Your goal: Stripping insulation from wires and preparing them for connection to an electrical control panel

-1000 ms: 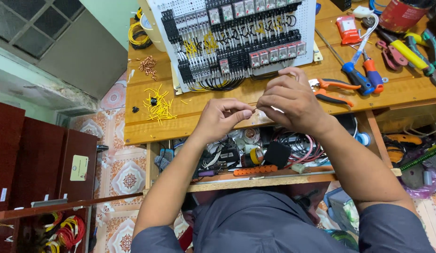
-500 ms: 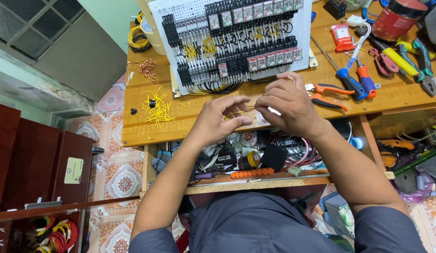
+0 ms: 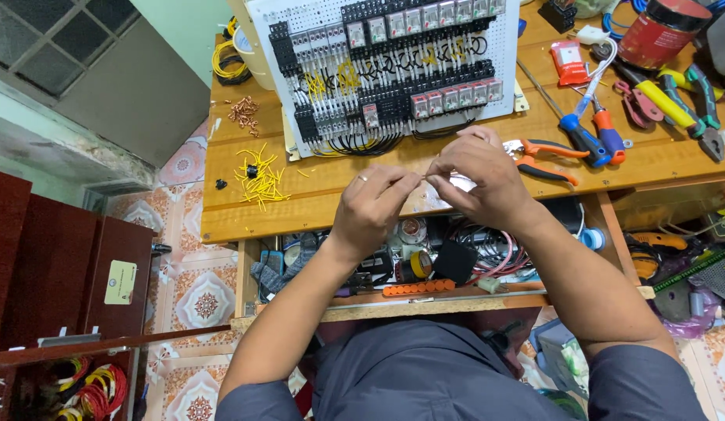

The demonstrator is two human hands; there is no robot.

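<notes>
Item, far left: yellow wire offcuts [image 3: 259, 178] scattered on the wooden bench [image 3: 323, 199], apart from my hands.

Item: my left hand [image 3: 370, 209], fingers pinched narrow, meeting my right hand [image 3: 479, 178], likewise pinched, over the bench edge, I judge so that both steady one small piece. What they grip I cannot make out; fingers cover it.

Item, beyond: white wiring panel [image 3: 394, 66], top cut off.

Item, right: orange-handled pliers [image 3: 546, 156], within reach.
</notes>
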